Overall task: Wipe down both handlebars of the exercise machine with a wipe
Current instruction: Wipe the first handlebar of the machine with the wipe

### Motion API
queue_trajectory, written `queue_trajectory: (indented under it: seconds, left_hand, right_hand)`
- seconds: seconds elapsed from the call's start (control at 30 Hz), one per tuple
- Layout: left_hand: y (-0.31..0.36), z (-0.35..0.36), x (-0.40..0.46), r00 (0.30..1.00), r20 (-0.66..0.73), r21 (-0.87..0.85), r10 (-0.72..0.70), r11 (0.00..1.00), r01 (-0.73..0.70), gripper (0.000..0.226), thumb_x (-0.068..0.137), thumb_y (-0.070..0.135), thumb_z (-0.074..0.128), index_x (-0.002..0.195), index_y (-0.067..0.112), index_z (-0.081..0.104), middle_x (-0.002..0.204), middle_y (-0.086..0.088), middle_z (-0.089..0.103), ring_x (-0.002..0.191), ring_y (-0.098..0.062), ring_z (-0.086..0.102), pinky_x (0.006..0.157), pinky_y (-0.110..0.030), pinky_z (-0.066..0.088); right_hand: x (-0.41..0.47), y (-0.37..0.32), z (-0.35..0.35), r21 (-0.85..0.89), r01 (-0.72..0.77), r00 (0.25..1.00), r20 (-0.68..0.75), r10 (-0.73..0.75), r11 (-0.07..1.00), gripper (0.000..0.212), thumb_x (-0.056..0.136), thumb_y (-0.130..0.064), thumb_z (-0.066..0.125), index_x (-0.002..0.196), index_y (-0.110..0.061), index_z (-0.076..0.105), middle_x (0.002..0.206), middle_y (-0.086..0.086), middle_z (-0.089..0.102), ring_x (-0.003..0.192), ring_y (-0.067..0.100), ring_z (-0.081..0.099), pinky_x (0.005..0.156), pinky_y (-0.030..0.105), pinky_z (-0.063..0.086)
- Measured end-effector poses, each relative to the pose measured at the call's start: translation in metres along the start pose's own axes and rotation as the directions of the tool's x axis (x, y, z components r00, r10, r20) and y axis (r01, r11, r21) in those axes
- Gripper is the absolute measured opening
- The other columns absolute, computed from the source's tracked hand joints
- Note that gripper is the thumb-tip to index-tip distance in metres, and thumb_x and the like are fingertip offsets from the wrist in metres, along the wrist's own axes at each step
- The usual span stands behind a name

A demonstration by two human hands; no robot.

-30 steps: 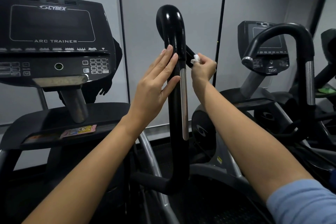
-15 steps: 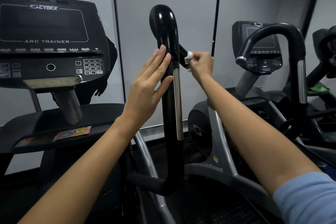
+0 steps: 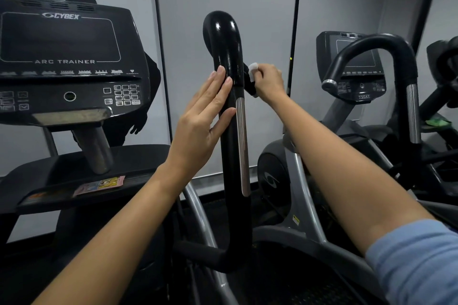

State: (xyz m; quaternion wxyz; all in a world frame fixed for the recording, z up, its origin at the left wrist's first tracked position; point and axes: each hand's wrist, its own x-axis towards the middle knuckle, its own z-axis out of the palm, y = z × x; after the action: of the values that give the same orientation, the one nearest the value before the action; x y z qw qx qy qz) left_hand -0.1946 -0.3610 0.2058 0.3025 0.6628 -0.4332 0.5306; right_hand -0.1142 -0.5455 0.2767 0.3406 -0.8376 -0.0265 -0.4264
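Head view looks down two bare forearms at a black handlebar (image 3: 230,111) that rises upright in the middle and bends over at the top, with a metal strip (image 3: 241,146) running down its right face. To its left stands the machine's console (image 3: 64,67), marked CYBEX and ARC TRAINER, with a keypad at its lower right; under it a tray (image 3: 74,176) carries a pink and yellow packet (image 3: 101,184). To the right, a second machine's curved handlebar (image 3: 386,54) and its console (image 3: 352,67) stand against the grey wall.

The left hand (image 3: 200,126) lies flat against the left side of the upright handlebar, fingers straight and fingertips (image 3: 220,70) on the shiny bend. The right hand (image 3: 269,82) pinches a small white wipe (image 3: 253,70) against a short black bar that juts out behind the handlebar, which hides where that bar joins it.

Against half a second ago, the left hand keeps its place on the handlebar, and the right hand holds the wipe at the same spot, both sitting slightly farther right in view.
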Motion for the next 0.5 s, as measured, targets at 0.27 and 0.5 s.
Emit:
queue_trajectory:
  seconds: [0.27,0.5]
  left_hand:
    - [0.001,0.001,-0.001,1.0,-0.002,-0.007,-0.007,1.0,0.007,0.045,0.095,0.018,0.049,0.134,-0.003,0.041,0.145,-0.01,0.031,0.138,-0.02,0.028,0.115,-0.027,0.023]
    - [-0.001,0.001,0.0,1.0,0.003,-0.011,0.001,1.0,-0.001,0.046,0.095,0.019,0.048,0.134,-0.003,0.04,0.144,-0.01,0.031,0.138,-0.021,0.028,0.115,-0.028,0.023]
  right_hand:
    - [-0.015,0.002,0.002,-0.122,0.004,0.999,-0.05,-0.01,0.992,0.021,0.087,0.002,0.039,0.095,-0.006,0.056,0.089,0.008,0.052,0.082,0.027,0.053,0.062,0.032,0.038]
    - [0.011,-0.007,-0.003,0.035,-0.135,0.988,0.081,0.132,0.99,0.03,0.094,-0.01,0.03,0.075,-0.011,0.053,0.092,0.01,0.053,0.083,0.024,0.047,0.061,0.029,0.036]
